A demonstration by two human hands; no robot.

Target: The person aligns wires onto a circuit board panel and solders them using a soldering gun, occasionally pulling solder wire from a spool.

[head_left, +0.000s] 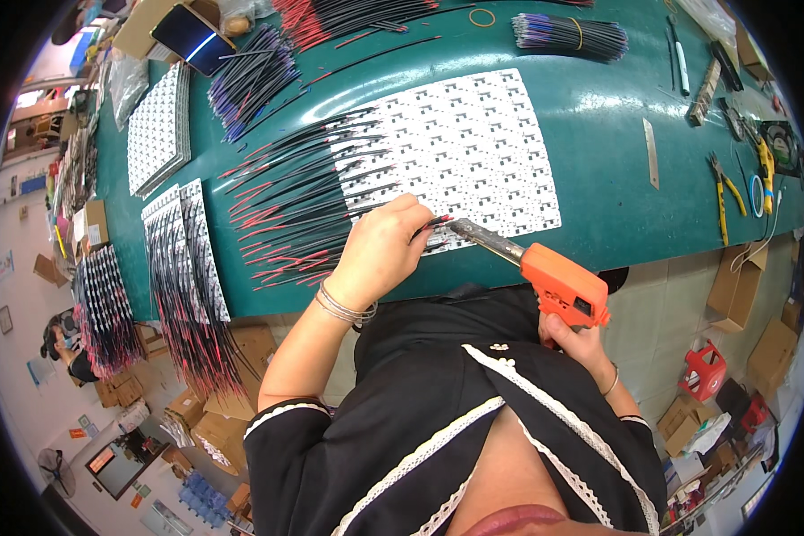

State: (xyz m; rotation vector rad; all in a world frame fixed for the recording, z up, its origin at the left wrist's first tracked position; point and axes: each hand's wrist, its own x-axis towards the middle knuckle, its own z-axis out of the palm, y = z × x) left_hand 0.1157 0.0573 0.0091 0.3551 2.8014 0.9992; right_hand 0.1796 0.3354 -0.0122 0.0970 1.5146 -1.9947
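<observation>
A white circuit board panel (pixel 473 143) with small black parts lies flat on the green table in front of me. Rows of red and black wires (pixel 281 219) stick out from its left half. My left hand (pixel 386 241) pinches the end of a red-tipped black wire (pixel 433 225) over the panel's near edge. My right hand (pixel 576 341) is wrapped round the handle of an orange soldering gun (pixel 563 284). The gun's dark metal tip meets the wire end just right of my left fingers; the exact contact point is too small to make out.
Wired panels (pixel 188 259) hang over the table's left edge, near a stack of bare panels (pixel 159 129). Behind lie loose wires (pixel 255 80), a phone (pixel 192 40) and a banded wire bundle (pixel 570 36). Yellow-handled pliers (pixel 724 201) and a steel ruler (pixel 650 152) lie right.
</observation>
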